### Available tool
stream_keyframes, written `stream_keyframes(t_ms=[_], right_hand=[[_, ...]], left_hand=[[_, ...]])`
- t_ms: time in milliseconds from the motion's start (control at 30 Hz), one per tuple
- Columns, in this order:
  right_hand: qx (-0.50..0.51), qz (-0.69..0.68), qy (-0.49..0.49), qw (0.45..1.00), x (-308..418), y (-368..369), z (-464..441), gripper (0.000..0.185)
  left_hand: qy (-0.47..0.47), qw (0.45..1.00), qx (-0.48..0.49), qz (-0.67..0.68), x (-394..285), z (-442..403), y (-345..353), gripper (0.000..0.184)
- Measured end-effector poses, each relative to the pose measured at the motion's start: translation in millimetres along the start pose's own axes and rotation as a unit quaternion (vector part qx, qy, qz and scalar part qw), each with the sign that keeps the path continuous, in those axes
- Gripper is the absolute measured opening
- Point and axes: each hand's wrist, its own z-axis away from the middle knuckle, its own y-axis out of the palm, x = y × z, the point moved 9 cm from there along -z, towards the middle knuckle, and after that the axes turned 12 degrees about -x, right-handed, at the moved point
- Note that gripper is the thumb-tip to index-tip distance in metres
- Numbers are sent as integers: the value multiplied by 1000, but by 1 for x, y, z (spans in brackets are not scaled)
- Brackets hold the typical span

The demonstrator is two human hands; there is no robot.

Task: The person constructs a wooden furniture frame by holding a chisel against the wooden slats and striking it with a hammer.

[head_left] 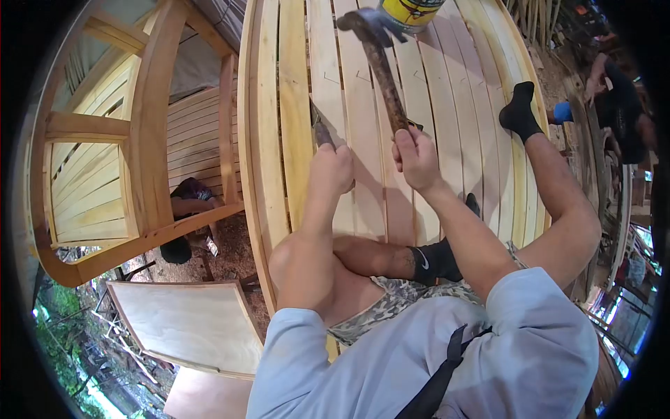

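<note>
My right hand [417,155] is closed around the lower handle of a claw hammer [385,80]. The hammer is raised over the slats, its dark metal head toward the far end. Closed too, my left hand [331,167] grips the handle of what looks like a chisel [322,131]. Its narrow blade points away from me and its tip lies at a gap between two slats; how deep it sits I cannot tell. Beneath both hands is a pale wooden slatted panel [363,133] with a raised rim, on which I sit.
A yellow-labelled bucket [412,12] stands on the slats at the far end. To the left rises a wooden frame [150,112], with another person [192,202] low behind it. A framed board [185,325] lies lower left. Another person [618,105] is at the right.
</note>
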Motion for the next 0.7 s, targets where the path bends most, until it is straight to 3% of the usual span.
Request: stream_keyframes(t_ms=[100,233,333,400,500,567,700], right_hand=[[11,-41,-33,999,22,-4,-4,40],[13,-96,-3,995,18,10,-4,42],[2,-11,48,999,-2,15,-14,48],[67,171,163,969,-29,22,-17,55],[46,141,104,983,7,26,-21,58],[11,42,47,998,27,28,-18,54],[0,-64,-35,997,20,30,1,53]], left_hand=[[96,995,4,-29,-8,-3,6,39],[167,982,-12,-85,-1,-8,15,34],[255,955,-28,-151,-17,-1,12,24],[301,934,-28,-193,-38,14,0,20],[209,973,-32,-97,-30,14,-11,21],[305,932,-32,-195,-33,9,5,20],[286,934,-6,-212,-29,7,8,27]])
